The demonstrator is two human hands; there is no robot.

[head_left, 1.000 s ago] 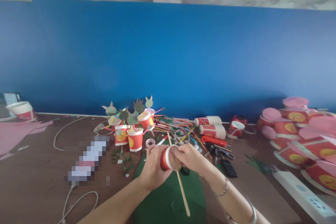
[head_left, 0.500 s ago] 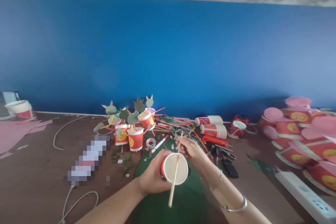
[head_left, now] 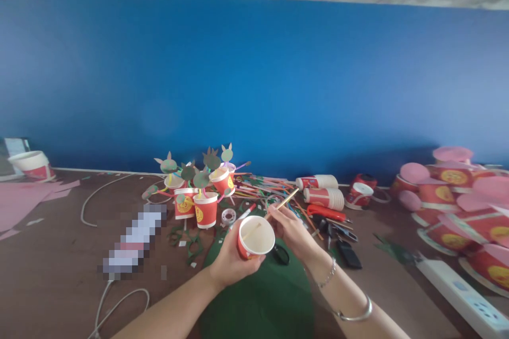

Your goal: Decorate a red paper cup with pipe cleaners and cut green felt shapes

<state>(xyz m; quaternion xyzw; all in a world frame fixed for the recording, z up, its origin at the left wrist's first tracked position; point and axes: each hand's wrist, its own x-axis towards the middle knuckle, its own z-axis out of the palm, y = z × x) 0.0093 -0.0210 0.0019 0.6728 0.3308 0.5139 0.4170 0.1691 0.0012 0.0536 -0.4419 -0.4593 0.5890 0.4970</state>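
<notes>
My left hand (head_left: 229, 262) is wrapped round a red-and-white paper cup (head_left: 258, 243), its mouth tilted towards me. Between the fingertips of my right hand (head_left: 292, 230), just beyond the rim, is a thin wooden stick (head_left: 288, 198) slanting up to the right. Inside the cup a pale stick-like length shows in line with it; I cannot tell whether the stick passes through the wall. Below both hands lies a dark green sheet (head_left: 258, 302), with a black loop (head_left: 281, 255) beside the cup.
Cups with paper animal heads (head_left: 205, 209) stand behind left, near a tape roll (head_left: 228, 216). Coloured pipe cleaners (head_left: 258, 189), stacked cups (head_left: 324, 198) and an orange-handled tool (head_left: 326, 213) lie behind. Pink-decorated cups (head_left: 437, 196) and a power strip (head_left: 461, 291) sit right.
The stick lay across the cup's mouth, its lower end towards me; now its outer end points up and right. The cup has shifted slightly left and up, tilting differently.
</notes>
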